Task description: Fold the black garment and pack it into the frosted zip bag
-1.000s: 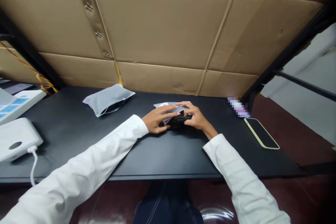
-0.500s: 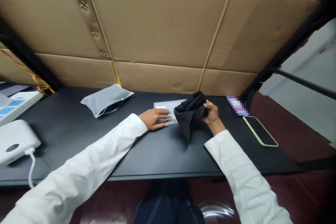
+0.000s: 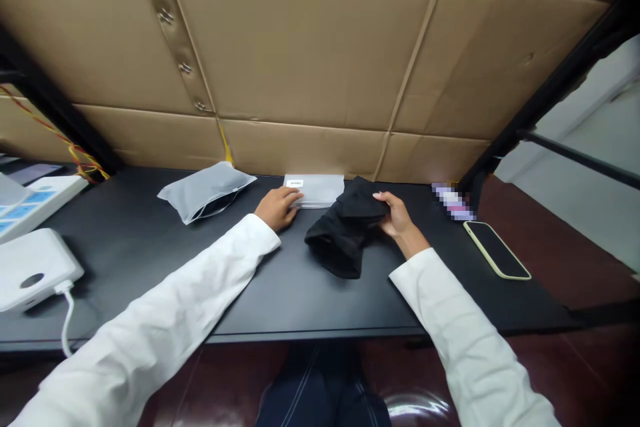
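A folded black cloth (image 3: 345, 223) hangs from my right hand (image 3: 397, 215), pinched between thumb and fingers at its right edge, with its loose end low over the black table. My left hand (image 3: 280, 208) has its bent fingers on the left end of a flat translucent pouch (image 3: 320, 190) with a small white label. The pouch lies by the cardboard wall, its right end partly behind the cloth. Whether my left fingers grip the pouch or only press on it is not clear.
Farther left on the black table (image 3: 250, 300) lies a grey zip pouch (image 3: 207, 190), partly open. A white device (image 3: 37, 267) with a cable and a power strip (image 3: 43, 203) are at far left. A phone (image 3: 496, 250) and a blurred packet (image 3: 454, 201) lie right. Cardboard (image 3: 300, 47) stands behind.
My left hand has moved a little left and back, and the translucent pouch has shifted back toward the cardboard. The black cloth has swung left and spread out in my right hand.
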`<state>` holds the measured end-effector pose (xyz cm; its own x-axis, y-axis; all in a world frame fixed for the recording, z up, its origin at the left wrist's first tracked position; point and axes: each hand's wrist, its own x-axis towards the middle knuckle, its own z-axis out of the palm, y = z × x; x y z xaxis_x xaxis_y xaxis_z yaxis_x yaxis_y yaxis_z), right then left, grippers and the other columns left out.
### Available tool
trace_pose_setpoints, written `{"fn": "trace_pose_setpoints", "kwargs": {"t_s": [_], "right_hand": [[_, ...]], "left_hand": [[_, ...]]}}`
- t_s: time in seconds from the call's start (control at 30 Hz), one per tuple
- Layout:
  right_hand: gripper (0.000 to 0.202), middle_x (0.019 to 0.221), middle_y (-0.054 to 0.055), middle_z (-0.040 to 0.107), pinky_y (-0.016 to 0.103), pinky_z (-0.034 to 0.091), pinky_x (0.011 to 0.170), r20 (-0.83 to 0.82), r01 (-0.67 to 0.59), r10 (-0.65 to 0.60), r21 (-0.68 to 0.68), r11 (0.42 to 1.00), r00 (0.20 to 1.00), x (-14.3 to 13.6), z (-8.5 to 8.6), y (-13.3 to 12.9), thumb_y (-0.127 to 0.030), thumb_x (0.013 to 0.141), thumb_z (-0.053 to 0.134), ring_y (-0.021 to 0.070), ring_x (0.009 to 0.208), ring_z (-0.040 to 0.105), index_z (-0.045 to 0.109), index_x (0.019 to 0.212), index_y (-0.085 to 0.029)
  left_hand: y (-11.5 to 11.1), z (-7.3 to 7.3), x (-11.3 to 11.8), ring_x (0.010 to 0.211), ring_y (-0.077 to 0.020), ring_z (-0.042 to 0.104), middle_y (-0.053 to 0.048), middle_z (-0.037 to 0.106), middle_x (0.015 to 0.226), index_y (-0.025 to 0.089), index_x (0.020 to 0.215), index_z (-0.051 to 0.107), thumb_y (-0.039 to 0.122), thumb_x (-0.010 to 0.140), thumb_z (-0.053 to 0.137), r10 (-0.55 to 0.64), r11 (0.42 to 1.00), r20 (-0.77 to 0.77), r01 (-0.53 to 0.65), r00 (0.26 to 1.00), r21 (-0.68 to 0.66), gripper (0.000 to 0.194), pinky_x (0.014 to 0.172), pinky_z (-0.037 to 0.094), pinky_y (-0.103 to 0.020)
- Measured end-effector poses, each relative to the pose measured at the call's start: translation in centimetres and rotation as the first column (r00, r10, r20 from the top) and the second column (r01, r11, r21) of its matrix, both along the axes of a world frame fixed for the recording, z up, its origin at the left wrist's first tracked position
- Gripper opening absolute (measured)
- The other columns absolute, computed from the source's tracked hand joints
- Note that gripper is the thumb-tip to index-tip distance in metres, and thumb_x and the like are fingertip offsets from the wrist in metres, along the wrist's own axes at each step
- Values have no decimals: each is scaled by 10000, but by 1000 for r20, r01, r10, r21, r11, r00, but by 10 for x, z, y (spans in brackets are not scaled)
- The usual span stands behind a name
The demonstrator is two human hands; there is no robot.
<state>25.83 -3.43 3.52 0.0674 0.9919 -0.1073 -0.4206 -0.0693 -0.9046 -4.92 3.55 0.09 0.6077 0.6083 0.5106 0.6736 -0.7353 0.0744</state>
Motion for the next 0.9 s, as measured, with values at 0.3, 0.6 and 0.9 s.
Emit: {"fn": "trace_pose_setpoints", "kwargs": {"t_s": [0.3, 0.6, 0.9], "right_hand": [[223, 777, 21, 676, 351, 501, 745, 618, 275, -349, 216, 937, 704, 12, -19, 13, -337, 648, 713, 196, 744, 628, 649, 814, -201], [696, 1332, 74, 580, 477, 394, 1087, 910, -365, -267, 377, 852, 317, 16, -12, -1, -510, 650, 822, 288, 1276, 468, 604, 1276, -298], [253, 1093, 63, 716, 392, 480, 965, 827, -147, -450, 519, 842, 337, 33, -15, 10, -271, 850, 595, 233, 1028, 651, 698, 1076, -224]], "left_hand": [[-36, 15, 24, 1058, -199, 595, -101, 625, 1106, 185, 1098, 670, 355, 944, 534, -376, 901, 245, 415, 894, -129, 266, 957, 492, -343], [-81, 20, 51, 963, -263, 589, -145, 631, 1063, 152, 1165, 629, 672, 725, 697, -634, 753, 49, 631, 771, -186, 685, 829, 450, -378], [-79, 28, 49, 988, -259, 558, -124, 596, 1119, 192, 1287, 594, 431, 782, 674, -647, 745, -83, 604, 758, -283, 564, 855, 448, -375]]}}
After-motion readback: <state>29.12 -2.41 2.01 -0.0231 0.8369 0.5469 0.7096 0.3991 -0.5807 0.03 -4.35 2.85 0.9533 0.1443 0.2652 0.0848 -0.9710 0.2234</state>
